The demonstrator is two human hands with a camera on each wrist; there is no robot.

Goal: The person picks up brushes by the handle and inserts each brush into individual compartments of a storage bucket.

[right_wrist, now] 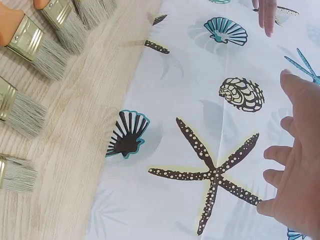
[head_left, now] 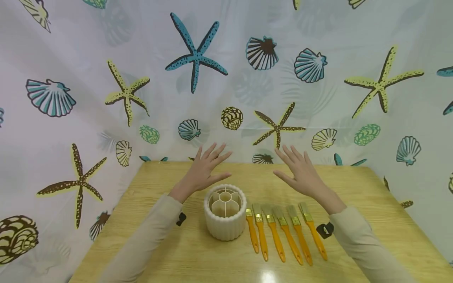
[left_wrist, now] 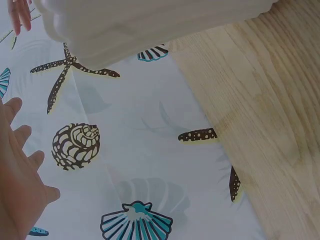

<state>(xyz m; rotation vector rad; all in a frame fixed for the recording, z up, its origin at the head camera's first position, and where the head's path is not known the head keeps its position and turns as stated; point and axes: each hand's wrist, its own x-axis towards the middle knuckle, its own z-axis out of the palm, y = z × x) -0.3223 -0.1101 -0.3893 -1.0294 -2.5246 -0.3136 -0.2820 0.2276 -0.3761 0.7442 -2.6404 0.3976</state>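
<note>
Both hands hover over the back of the wooden table with fingers spread, holding nothing. My left hand (head_left: pixel 203 171) is above and behind a white ribbed round holder (head_left: pixel 225 228), whose inside is split into several compartments around a central ring. My right hand (head_left: pixel 301 175) is above and behind a row of paintbrushes (head_left: pixel 286 232) with orange handles, bristles pointing away from me. In the left wrist view the holder (left_wrist: pixel 150 25) fills the top, apart from the left hand (left_wrist: pixel 22 175). The right wrist view shows bristle ends of several paintbrushes (right_wrist: pixel 50 57) and the right hand (right_wrist: pixel 295 165).
The light wooden table (head_left: pixel 170 251) carries the holder at centre, with the paintbrushes just to its right. A white curtain (head_left: pixel 226 86) printed with starfish and shells hangs behind the table and along both sides. Dark straps show at both wrists.
</note>
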